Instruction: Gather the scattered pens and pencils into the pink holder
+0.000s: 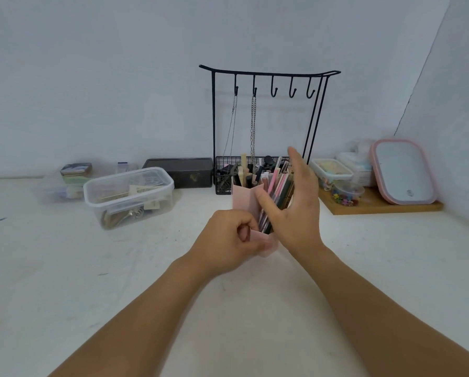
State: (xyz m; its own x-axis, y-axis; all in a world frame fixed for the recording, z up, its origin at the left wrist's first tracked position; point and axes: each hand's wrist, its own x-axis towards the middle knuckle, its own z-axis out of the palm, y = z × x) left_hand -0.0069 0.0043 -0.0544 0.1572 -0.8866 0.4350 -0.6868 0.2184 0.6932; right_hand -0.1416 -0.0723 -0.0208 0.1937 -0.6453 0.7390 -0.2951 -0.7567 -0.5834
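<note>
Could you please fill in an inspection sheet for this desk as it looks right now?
Surface: white table, faint marks and scuffs.
Job's things: pink holder upright at centre; bundle of pens and pencils standing in it.
Clutter: clear lidded box, dark box, black hook stand with two chains, wooden tray with pink-rimmed mirror.
Hands: left hand pinches the holder's near edge; right hand cups the bundle, fingers straight.
Cables: nothing seen.
Surroundings: plain pale walls meeting in a corner at right.
</note>
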